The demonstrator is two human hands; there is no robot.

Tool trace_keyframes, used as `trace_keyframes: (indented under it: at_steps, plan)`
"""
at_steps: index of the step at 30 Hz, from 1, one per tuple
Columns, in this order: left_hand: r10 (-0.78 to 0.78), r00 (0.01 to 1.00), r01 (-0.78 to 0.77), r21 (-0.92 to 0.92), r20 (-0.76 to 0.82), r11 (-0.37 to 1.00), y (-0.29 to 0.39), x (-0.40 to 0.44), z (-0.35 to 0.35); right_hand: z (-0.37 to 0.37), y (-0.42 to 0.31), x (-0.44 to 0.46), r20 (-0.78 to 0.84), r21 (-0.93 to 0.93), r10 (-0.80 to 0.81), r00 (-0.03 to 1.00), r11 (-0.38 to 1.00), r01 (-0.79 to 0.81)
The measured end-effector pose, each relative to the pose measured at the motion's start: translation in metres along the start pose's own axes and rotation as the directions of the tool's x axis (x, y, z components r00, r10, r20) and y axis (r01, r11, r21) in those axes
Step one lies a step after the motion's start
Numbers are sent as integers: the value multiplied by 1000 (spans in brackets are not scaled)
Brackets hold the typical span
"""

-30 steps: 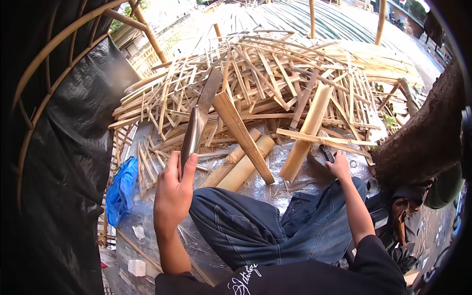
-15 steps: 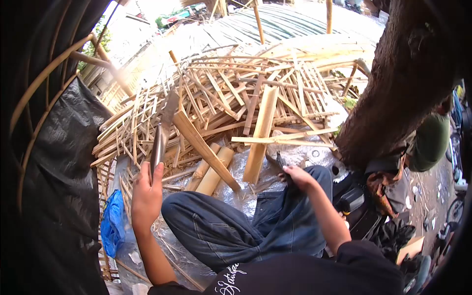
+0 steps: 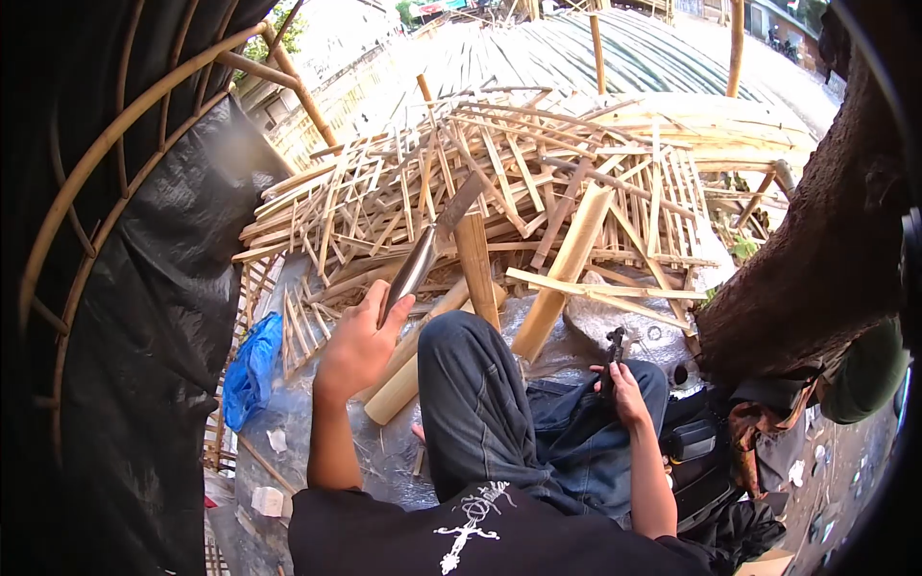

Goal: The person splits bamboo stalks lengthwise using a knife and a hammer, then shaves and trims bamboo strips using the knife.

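My left hand (image 3: pixel 360 350) is closed round the handle of a large knife (image 3: pixel 420 261), its broad dark blade slanting up to the right. Just beyond the blade's lower part, a bamboo piece (image 3: pixel 477 269) stands leaning. My right hand (image 3: pixel 626 396) rests near my right knee, its fingers round a small black object (image 3: pixel 615 348) whose kind I cannot make out. Between the hands, my left knee (image 3: pixel 466 355) is raised. Beside my left wrist lies a bamboo length (image 3: pixel 392 394). A wide split bamboo piece (image 3: pixel 567 278) leans against the pile.
A big heap of bamboo strips (image 3: pixel 384 192) spreads ahead, with long poles (image 3: pixel 634 48) behind. The tree trunk (image 3: pixel 797 269) leans in at right, near dark bags (image 3: pixel 691 442). A blue plastic bag (image 3: pixel 253 374) and black sheeting (image 3: pixel 163 317) are on the left.
The view has swung left. My left hand has tilted the knife over to the right, towards the leaning bamboo. My left knee has risen, and the black object in my right hand now points up.
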State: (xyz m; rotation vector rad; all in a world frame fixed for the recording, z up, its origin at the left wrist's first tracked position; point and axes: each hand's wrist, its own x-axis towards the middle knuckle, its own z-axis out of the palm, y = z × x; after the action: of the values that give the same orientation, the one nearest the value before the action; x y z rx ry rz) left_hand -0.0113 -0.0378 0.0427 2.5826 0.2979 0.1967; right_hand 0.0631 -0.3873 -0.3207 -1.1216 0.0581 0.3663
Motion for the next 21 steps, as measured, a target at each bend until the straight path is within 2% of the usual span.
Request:
trace_keyframes:
  at_steps: [2,3,5,8,11,12,14,16,18,20,21]
  plan:
    - [-77,996,74,50,43,996,3,-1,-7,3,-2,-5,10,-12,-21,1000,1000,22]
    - [-80,995,79,13,58,997,5,-2,-9,5,-1,-7,18,4,-20,1000,1000,19]
    - [-59,998,59,11,36,998,-4,-1,-6,14,-4,-9,18,32,-30,999,999,29]
    - [-4,1000,4,-15,14,1000,-10,-4,-5,29,-13,-10,-62,47,-34,997,998,37]
    - [-33,999,32,-70,-11,997,-19,-10,-1,37,-14,-5,80,42,-23,996,999,20]
    - [-31,999,32,-68,16,997,-22,-11,1,58,-26,-8,-32,171,9,999,985,-4]
    - [-19,1000,17,-117,-17,993,-24,-16,3,67,-34,0,68,262,43,997,963,-59]
    - [-21,1000,22,-114,15,993,-20,-19,0,123,-70,-3,-48,-109,-104,993,989,98]
    - [-15,998,19,-79,56,997,-14,-20,-4,171,-103,-2,-37,-239,-218,975,950,204]
    - [-4,1000,5,-55,14,998,-4,-20,-5,211,-127,3,50,-274,-402,914,875,400]
    - [17,1000,-16,-17,19,1000,10,-22,-9,227,-143,0,67,-279,-391,918,876,394]
